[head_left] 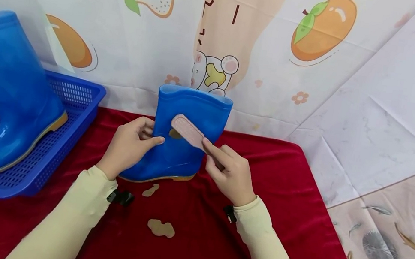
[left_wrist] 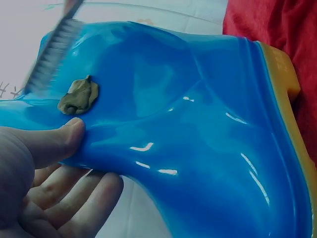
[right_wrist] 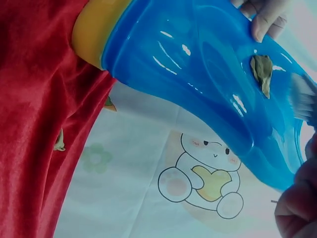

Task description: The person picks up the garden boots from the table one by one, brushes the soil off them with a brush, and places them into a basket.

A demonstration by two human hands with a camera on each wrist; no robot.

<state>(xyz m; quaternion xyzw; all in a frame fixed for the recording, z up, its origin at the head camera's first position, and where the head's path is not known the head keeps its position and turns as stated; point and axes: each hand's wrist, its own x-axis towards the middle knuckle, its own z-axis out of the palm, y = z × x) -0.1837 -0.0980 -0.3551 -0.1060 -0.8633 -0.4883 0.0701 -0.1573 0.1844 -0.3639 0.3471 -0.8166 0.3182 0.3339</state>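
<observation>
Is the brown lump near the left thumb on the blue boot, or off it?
On: both wrist views show the brown lump stuck to the blue rain boot.

Left forearm [head_left: 64,215] and right forearm [head_left: 269,245] reach forward, angled inward. Left hand [head_left: 127,145] grips, thumb [left_wrist: 57,141] opposing fingers [left_wrist: 94,206]; right hand [head_left: 231,173] pinches, index finger [head_left: 214,150] extended.

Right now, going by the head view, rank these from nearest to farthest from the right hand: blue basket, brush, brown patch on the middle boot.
1. Brush: held in the right hand, angled across the boot.
2. Brown patch: on the boot's shaft, left of that hand.
3. Blue basket: far left, beyond the left hand.
</observation>
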